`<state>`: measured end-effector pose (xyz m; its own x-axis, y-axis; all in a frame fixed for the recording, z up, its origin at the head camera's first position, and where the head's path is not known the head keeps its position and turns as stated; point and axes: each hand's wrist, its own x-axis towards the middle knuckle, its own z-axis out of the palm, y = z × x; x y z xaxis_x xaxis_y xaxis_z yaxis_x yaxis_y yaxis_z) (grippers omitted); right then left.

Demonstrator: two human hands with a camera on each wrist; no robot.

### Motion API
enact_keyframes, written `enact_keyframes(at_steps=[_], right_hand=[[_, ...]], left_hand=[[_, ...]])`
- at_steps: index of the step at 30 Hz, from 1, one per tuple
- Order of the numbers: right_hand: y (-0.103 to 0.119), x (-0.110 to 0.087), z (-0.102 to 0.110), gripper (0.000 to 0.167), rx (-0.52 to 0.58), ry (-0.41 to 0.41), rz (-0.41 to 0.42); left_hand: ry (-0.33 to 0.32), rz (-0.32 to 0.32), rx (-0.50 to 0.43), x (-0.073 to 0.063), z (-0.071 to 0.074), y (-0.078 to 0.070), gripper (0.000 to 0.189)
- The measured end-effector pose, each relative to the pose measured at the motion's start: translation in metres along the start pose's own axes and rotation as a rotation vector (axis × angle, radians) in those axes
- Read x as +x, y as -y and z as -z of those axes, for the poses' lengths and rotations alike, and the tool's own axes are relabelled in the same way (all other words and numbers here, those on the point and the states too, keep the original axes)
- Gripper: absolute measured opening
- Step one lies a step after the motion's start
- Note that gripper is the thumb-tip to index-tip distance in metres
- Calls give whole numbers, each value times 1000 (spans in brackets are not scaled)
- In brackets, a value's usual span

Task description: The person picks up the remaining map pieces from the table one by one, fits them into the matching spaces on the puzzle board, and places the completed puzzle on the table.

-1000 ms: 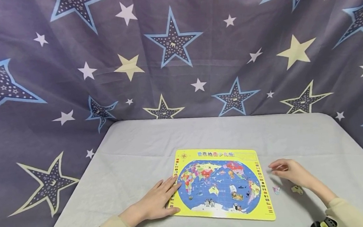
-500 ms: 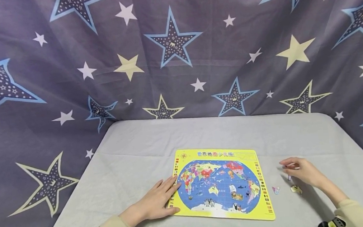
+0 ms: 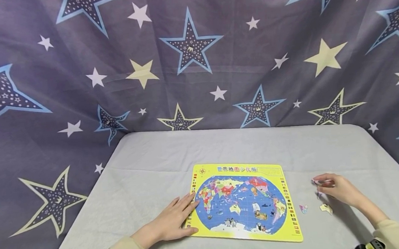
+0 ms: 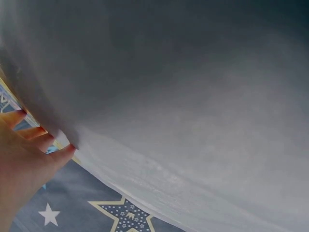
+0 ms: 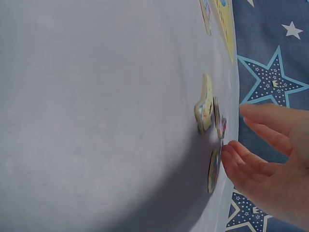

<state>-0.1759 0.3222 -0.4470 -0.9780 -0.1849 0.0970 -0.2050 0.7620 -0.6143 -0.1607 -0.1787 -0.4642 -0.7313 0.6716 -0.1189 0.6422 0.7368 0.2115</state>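
My left hand lies flat with spread fingers over the left edge of a yellow-bordered world map puzzle board. In the left wrist view the same fingers reach out along the board's edge. To the right of the board, my right hand hovers low, thumb and fingers parted with nothing between them. Small flat puzzle pieces are close by: one at its fingertips, a puzzle piece, another puzzle piece below the thumb, and a pale, map-shaped puzzle piece nearer me.
A pink-and-blue puzzle piece lies between the board and the pale piece. Light grey cloth covers the table. A dark star-patterned curtain hangs behind and at the sides.
My right hand has shifted right, away from the board, and small puzzle pieces now show by its fingertips and thumb. My left hand has stayed in place on the board.
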Motion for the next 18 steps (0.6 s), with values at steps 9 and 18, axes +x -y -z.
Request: enact_keyframes(at_steps=[9,18], right_hand=[[-4,2,-1,34,3,36,-62],[-6,4,-2,33,-5,65,-61]], left_hand=[[6,8,-5,0,1,-1,79],[1,5,1,0,0,-1,79]])
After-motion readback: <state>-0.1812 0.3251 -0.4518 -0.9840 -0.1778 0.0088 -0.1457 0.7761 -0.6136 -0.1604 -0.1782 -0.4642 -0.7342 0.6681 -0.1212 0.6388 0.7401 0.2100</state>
